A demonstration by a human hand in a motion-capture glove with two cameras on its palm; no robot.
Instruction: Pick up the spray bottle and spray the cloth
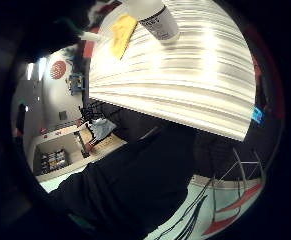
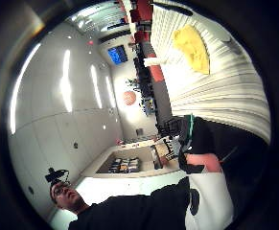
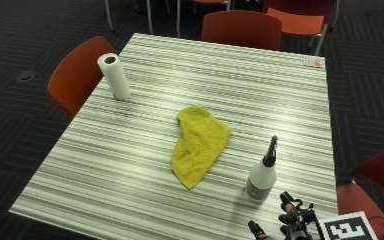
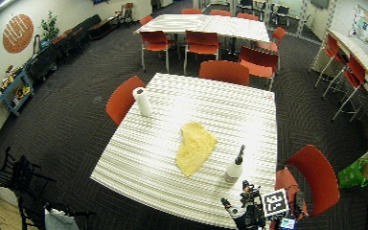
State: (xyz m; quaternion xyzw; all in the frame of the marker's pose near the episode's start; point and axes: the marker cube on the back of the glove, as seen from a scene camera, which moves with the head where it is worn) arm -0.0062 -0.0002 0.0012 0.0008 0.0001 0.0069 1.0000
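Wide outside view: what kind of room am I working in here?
Probably a break room or cafeteria-style common area. Several striped tables stand ringed by matching red chairs, a counter with stools runs along one wall, and the floor is dark carpet. The spray bottle and yellow cloth suggest table cleaning.

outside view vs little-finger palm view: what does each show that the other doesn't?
Outside view only: the paper towel roll standing upright near the table's far corner, the spray bottle's black nozzle, the whole yellow cloth spread flat, and the gloved right hand at the near table edge, close to the bottle but not touching it.

Little-finger palm view only: a dark-clothed body below the table edge and a room with a counter behind it.

Both: the striped table, the spray bottle standing on it, and the cloth beside it.
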